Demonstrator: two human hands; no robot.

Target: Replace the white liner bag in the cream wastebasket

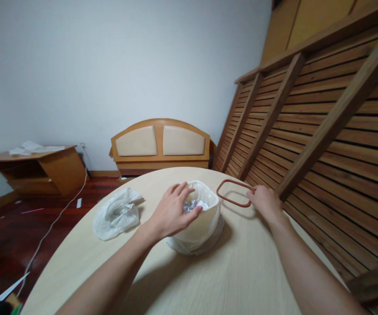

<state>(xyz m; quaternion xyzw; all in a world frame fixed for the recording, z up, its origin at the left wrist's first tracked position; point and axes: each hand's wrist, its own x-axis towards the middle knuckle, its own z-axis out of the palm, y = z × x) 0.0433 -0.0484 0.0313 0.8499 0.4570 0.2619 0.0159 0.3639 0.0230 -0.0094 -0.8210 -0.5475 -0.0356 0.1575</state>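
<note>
A small cream trash bin (202, 223) stands on the round table, lined with a thin white plastic bag (212, 197) folded over its rim. Crumpled whitish paper (195, 204) lies inside it. My left hand (176, 209) is at the bin's left rim, fingers spread over the opening and holding nothing. Just right of the bin, my right hand (265, 202) pinches one end of a brown rounded-rectangular ring (233, 203), which looks like the bin's rim ring. The ring is tilted above the tabletop. To the left, a crumpled white plastic bag (118, 214) rests on the table.
The pale round table (248, 262) fills the foreground. Leaning slatted wood panels (323, 122) rise close on the right. A wooden headboard (160, 140) stands behind the table. At left are a low cabinet (57, 170) and a white cable (61, 214) across the dark red floor.
</note>
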